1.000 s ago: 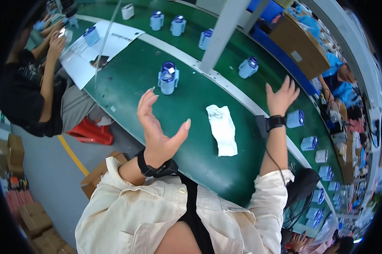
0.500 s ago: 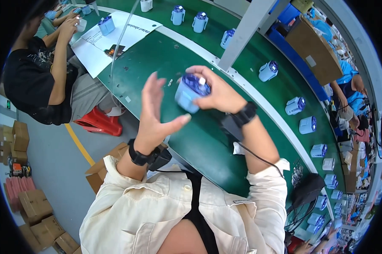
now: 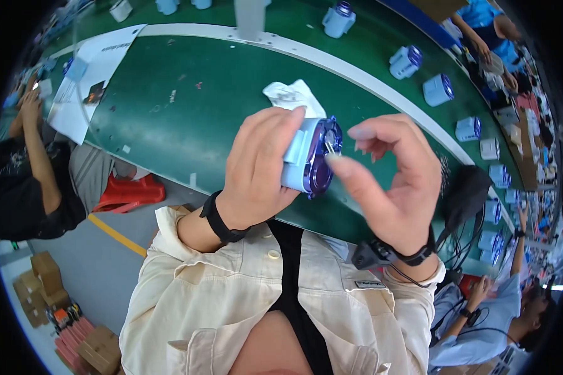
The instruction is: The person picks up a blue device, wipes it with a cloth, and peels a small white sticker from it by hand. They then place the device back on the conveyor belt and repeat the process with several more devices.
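My left hand [image 3: 256, 162] is wrapped round a light-blue plastic housing with a glossy purple end [image 3: 322, 165]. The housing is held tilted, its purple end toward my right hand, above the green bench. Small shiny metal parts show in the middle of the purple end. Right beside that end is my right hand [image 3: 397, 178], its fingers apart and curved, the thumb tip close to the metal parts. Whether the thumb touches them I cannot tell. A crumpled white cloth or tissue [image 3: 294, 97] lies on the bench just beyond the housing.
Along the green conveyor, past a pale rail [image 3: 356, 65], stand several similar housings [image 3: 406, 61]. A black pouch with cables [image 3: 465, 200] is at the right. Co-workers sit left and right. A red stool [image 3: 131, 192] is at the left, and a printed sheet [image 3: 94, 87] farther back.
The housing has passed from my right hand into my left and turned its purple end to the right. My right hand has let go. The view has swung round to the right.
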Demonstrator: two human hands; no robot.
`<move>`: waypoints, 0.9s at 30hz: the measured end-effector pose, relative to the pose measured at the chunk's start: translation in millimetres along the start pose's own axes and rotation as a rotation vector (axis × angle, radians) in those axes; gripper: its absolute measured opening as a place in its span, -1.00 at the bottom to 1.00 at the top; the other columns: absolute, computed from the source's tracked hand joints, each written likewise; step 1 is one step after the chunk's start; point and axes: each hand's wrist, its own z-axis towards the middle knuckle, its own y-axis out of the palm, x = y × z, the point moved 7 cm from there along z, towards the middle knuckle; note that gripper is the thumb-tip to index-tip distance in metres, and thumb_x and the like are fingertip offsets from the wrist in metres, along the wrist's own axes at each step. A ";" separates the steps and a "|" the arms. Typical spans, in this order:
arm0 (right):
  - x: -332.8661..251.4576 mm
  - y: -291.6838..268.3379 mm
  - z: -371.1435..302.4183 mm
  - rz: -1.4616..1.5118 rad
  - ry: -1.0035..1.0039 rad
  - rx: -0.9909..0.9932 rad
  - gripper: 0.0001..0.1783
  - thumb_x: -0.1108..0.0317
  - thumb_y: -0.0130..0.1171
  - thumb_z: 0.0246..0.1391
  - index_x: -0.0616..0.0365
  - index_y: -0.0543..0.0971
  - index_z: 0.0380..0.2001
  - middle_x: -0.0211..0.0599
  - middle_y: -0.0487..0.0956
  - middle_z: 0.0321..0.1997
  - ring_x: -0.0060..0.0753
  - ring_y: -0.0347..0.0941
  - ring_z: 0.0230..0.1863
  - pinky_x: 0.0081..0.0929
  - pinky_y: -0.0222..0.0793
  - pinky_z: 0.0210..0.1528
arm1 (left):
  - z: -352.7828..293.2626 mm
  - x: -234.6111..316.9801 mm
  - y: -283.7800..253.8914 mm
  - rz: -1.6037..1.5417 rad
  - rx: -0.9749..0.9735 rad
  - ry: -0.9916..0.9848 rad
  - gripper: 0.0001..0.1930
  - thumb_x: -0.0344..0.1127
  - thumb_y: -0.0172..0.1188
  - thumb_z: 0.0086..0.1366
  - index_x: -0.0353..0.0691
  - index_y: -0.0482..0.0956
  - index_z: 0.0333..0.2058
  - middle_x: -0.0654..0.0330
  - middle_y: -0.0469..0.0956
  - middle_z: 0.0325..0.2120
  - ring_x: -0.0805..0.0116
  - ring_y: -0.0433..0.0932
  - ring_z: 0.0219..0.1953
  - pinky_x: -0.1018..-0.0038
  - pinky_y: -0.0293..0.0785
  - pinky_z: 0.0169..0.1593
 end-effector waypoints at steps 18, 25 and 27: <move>25.1 -9.9 -24.7 0.254 0.001 0.138 -0.94 0.60 0.27 -0.03 0.34 0.61 -0.42 -0.29 0.54 -0.53 -0.59 0.33 -0.54 -0.65 0.20 -0.51 | -9.1 12.2 31.3 -0.261 -0.090 -0.054 -0.19 -0.44 0.50 -0.09 -0.28 0.24 0.13 -0.09 0.46 -0.06 0.08 0.51 -0.08 0.31 0.46 -0.04; 19.1 -6.4 -11.4 0.237 -0.004 0.022 -0.97 0.62 0.17 -0.06 0.36 0.58 -0.49 -0.23 0.52 -0.53 -0.44 0.33 -0.55 -0.54 0.17 -0.51 | -2.6 15.8 15.2 -0.243 -0.062 -0.020 -0.30 -0.41 0.35 -0.07 -0.34 0.31 0.11 -0.05 0.45 -0.06 -0.09 0.47 -0.04 0.10 0.39 0.02; 11.4 -7.6 -18.5 0.004 -0.071 0.117 -0.95 0.63 0.16 -0.06 0.39 0.58 -0.46 -0.19 0.49 -0.55 -0.38 0.33 -0.54 -0.50 0.19 -0.50 | -7.5 12.4 26.3 -0.315 -0.041 -0.041 -0.28 -0.43 0.34 -0.09 -0.35 0.30 0.12 -0.05 0.44 -0.06 -0.10 0.45 -0.02 0.08 0.38 0.04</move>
